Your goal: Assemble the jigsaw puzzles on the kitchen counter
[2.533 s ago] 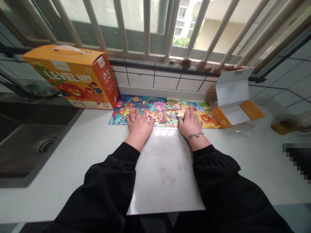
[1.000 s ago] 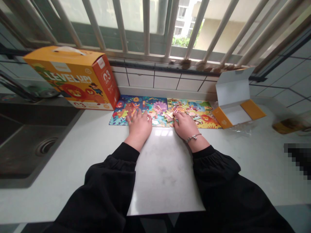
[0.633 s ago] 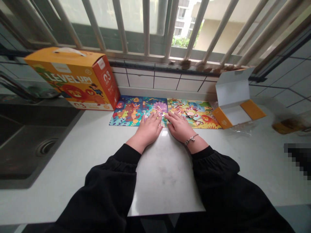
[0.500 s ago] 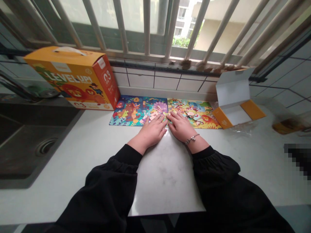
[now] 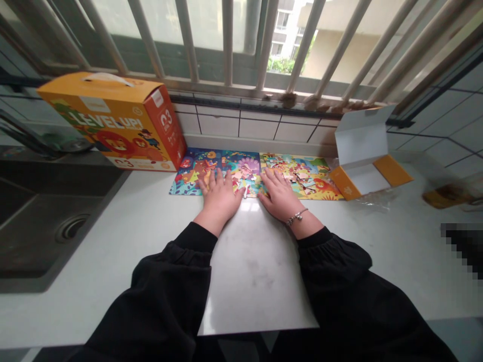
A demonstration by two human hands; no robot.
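Two colourful jigsaw pictures lie side by side on the white counter by the tiled wall: a blue-toned left puzzle and a yellow-green right puzzle. Loose pieces lie scattered on the right one. My left hand rests flat on the left puzzle's near edge, fingers stretched out and holding nothing. My right hand, with a bracelet at the wrist, lies flat on the seam between the two puzzles, fingers spread. Both arms wear black sleeves.
An orange puzzle box stands at the back left. A small open orange-and-white box lies at the right. A dark sink is sunk into the counter at left. Window bars run behind the counter.
My hands first came together at the seam between the puzzles, then parted; the left slid back left onto the blue puzzle. Loose pieces that lay in the middle are now spread on the right puzzle.
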